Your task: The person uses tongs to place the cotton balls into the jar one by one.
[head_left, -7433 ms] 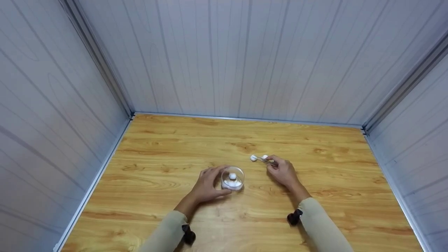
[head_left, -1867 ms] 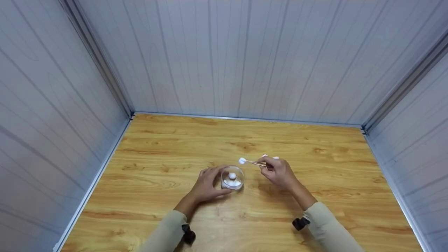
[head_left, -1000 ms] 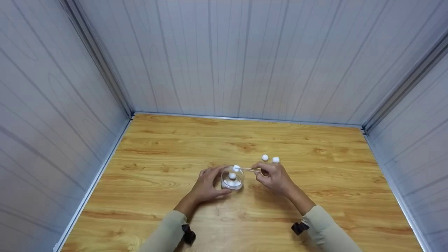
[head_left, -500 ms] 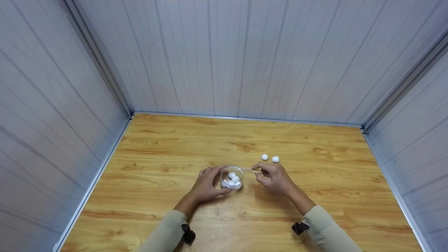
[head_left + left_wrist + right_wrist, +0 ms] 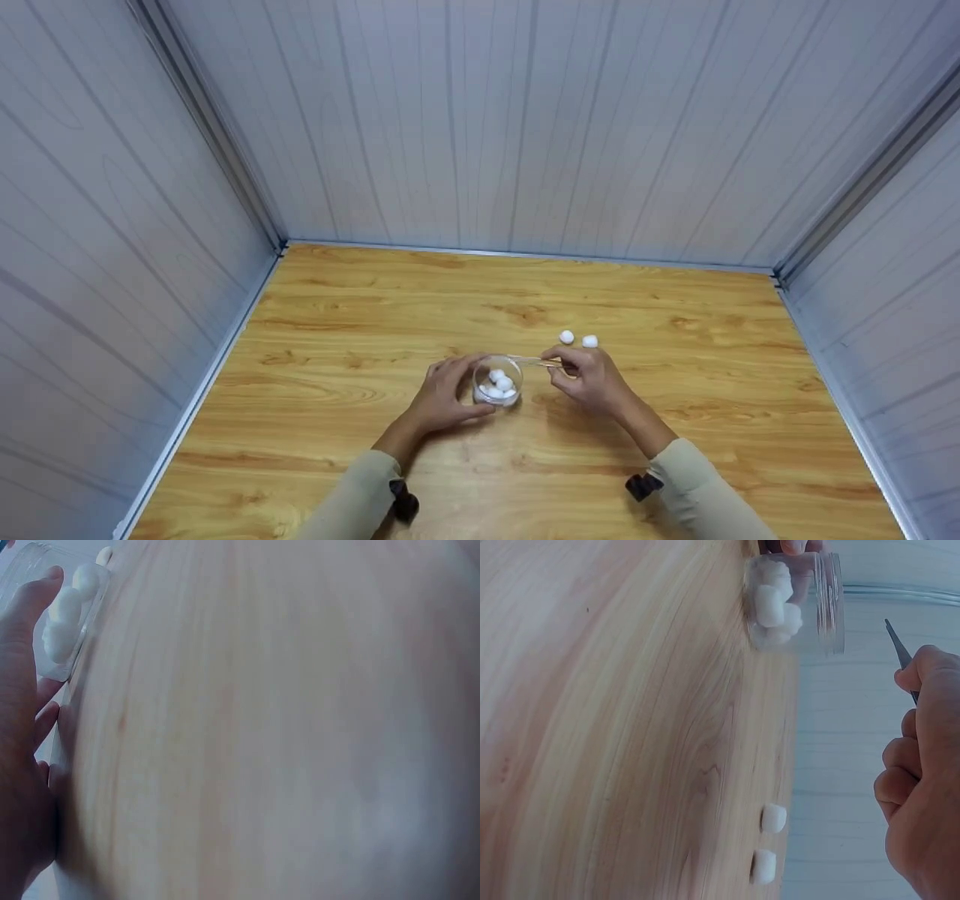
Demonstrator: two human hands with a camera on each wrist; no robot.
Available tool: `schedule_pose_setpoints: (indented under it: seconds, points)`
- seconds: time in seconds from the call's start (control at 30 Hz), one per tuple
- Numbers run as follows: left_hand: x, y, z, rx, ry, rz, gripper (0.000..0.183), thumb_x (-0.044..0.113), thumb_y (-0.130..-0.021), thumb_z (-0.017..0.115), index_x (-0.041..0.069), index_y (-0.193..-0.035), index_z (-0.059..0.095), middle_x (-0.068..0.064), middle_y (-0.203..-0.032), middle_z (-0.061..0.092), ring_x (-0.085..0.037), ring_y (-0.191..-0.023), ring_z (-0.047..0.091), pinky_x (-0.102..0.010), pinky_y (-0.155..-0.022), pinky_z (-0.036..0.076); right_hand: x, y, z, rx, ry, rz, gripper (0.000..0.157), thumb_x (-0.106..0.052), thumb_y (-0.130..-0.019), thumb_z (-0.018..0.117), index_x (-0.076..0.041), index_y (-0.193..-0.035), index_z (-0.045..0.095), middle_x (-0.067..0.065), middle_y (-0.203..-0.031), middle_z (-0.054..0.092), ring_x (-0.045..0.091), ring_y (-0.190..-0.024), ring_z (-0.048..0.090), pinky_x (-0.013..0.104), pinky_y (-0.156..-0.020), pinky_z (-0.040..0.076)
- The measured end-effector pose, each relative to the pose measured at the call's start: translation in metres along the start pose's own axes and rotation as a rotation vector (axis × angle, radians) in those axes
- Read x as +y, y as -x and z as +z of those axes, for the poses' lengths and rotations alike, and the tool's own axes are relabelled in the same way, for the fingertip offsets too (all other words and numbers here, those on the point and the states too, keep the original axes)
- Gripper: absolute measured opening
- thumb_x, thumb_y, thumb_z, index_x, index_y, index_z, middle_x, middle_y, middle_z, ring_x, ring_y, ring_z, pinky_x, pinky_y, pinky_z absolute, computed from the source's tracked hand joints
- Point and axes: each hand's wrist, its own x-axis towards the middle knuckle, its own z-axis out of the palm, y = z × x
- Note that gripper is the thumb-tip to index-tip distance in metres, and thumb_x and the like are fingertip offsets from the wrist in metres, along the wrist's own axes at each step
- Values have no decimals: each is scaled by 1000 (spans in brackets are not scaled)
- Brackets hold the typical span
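A clear jar with a threaded rim stands on the wooden tabletop, several white cotton balls inside it. My left hand grips the jar from the left, thumb in front and fingers behind; the left wrist view shows the thumb against its wall. In my right hand is a pair of tweezers, pinched between thumb and fingers. Their tips reach over the jar's mouth in the head view, with no cotton ball between them. Two loose cotton balls, one rounder and one squarish, lie behind my right hand.
The wood-grain tabletop is bounded by pale panel walls at the back and both sides. A metal strip runs along the back edge. Dark wrist devices sit at both sleeve cuffs.
My right hand has carried a cotton ball leftward in the tweezers and let it drop into the jar. The tweezers now hover over the rim; the left hand has stayed on the jar.
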Motion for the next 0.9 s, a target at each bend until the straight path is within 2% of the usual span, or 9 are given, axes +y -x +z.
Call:
schedule_pose_setpoints:
  seconds: [0.37,0.73,0.9]
  points:
    - [0,-1,1,19,-11,13,92,53,-87,93,22,-166,55,-11,-164,65,-41,-154,56,-70,-132,31,11,2,-3,51,4,5,21,4,-93,77,-6,-110,82,-4,-61,46,-10,-62,26,17,-58,27]
    - [0,-2,1,15,-14,6,93,54,-89,92,22,-167,52,-11,-164,64,-41,-155,56,-70,-132,32,19,4,-7,71,-9,38,24,6,-93,77,-8,-112,82,-3,-64,48,-8,-63,30,19,-59,31]
    - [1,0,1,11,2,12,90,52,-91,91,22,-167,53,-12,-165,63,-43,-157,54,-72,-131,31,26,5,-6,101,0,13,24,7,-93,77,-6,-112,81,-2,-62,47,-7,-64,29,17,-59,29]
